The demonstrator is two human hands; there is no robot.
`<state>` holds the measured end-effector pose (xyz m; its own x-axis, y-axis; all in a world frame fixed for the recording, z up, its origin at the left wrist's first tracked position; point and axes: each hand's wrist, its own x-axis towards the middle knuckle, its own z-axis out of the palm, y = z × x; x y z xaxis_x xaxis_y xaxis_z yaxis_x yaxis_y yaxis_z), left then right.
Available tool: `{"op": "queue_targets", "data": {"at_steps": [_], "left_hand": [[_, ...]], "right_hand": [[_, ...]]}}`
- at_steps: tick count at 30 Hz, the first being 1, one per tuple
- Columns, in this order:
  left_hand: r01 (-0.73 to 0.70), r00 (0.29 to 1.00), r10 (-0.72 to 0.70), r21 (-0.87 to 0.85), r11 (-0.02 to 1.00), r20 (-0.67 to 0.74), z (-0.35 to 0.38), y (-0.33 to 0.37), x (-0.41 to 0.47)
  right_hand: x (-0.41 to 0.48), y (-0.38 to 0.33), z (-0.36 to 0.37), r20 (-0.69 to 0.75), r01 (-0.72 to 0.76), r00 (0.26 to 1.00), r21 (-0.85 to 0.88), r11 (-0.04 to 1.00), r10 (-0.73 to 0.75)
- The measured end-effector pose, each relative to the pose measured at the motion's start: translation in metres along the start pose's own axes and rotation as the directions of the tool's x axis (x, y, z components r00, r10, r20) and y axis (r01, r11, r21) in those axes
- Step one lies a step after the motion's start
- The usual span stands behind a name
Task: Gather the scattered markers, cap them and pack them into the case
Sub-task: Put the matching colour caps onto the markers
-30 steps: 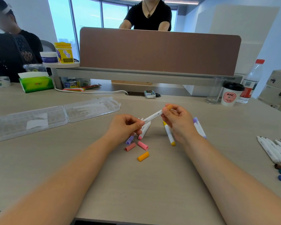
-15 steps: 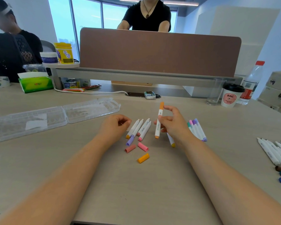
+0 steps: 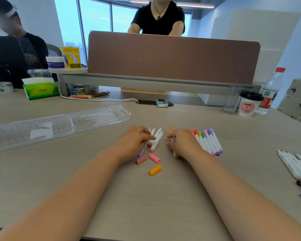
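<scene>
You are in the capping step, and nothing is packed yet. Your right hand is curled round the orange marker, which runs under the palm with its orange end poking out beyond the fingers and a brown end showing near the wrist. Just outside that hand lies the capped row, so setting this marker against the row looks like the move in hand. Your left hand lies curled over the uncapped markers, its forefinger across their barrels; whether it pinches one I cannot tell. Just on the near side of that hand the loose caps sit on the counter: two pink caps, and the orange cap nearer you. Next, I judge, you lift one bare marker, pick the cap of matching colour and press it on squarely. The case lies open well beyond and outside your left hand, and more markers wait far outside your right.
</scene>
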<state>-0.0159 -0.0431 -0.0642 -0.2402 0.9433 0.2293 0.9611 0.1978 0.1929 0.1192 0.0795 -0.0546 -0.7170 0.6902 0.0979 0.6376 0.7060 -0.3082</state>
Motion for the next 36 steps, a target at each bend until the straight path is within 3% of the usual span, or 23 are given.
{"op": "queue_targets", "data": {"at_steps": [3, 10, 16, 19, 21, 25, 32, 34, 36], "left_hand": [[-0.054, 0.996, 0.045, 0.118, 0.992, 0.076, 0.003, 0.007, 0.001], [-0.020, 1.000, 0.022, 0.142, 0.990, -0.015, 0.000, 0.005, 0.000], [0.181, 0.983, -0.182, -0.043, 0.983, -0.011, -0.010, 0.004, -0.005], [0.244, 0.969, -0.246, -0.080, 0.966, -0.005, -0.011, 0.003, -0.005], [0.278, 0.960, -0.279, -0.088, 0.957, 0.003, -0.010, 0.002, -0.005], [0.302, 0.953, -0.302, -0.060, 0.951, 0.019, -0.012, 0.001, -0.006], [0.257, 0.966, -0.256, -0.035, 0.966, 0.045, -0.010, -0.005, -0.009], [0.262, 0.965, -0.261, -0.094, 0.961, 0.014, -0.010, -0.007, -0.010], [0.266, 0.960, -0.278, -0.196, 0.944, -0.035, -0.011, -0.009, -0.011]], "right_hand": [[0.005, 0.001, 0.002, 0.025, -0.026, 0.999, -0.073, 0.997, 0.027], [0.019, 0.009, 0.009, 0.075, -0.057, 0.995, -0.113, 0.992, 0.065], [0.007, 0.008, 0.003, -0.024, 0.001, 1.000, -0.088, 0.996, -0.004], [-0.005, -0.005, -0.007, -0.051, 0.106, 0.993, 0.062, 0.992, -0.103], [-0.015, -0.015, -0.009, 0.013, 0.179, 0.983, 0.150, 0.972, -0.183], [-0.023, -0.023, -0.006, 0.131, 0.229, 0.959, 0.165, 0.959, -0.251], [-0.021, -0.015, -0.005, 0.166, 0.230, 0.955, 0.106, 0.967, -0.245], [-0.022, -0.012, -0.008, 0.133, 0.232, 0.961, 0.096, 0.968, -0.243], [-0.020, -0.006, -0.011, 0.008, 0.191, 0.981, 0.153, 0.970, -0.195]]}}
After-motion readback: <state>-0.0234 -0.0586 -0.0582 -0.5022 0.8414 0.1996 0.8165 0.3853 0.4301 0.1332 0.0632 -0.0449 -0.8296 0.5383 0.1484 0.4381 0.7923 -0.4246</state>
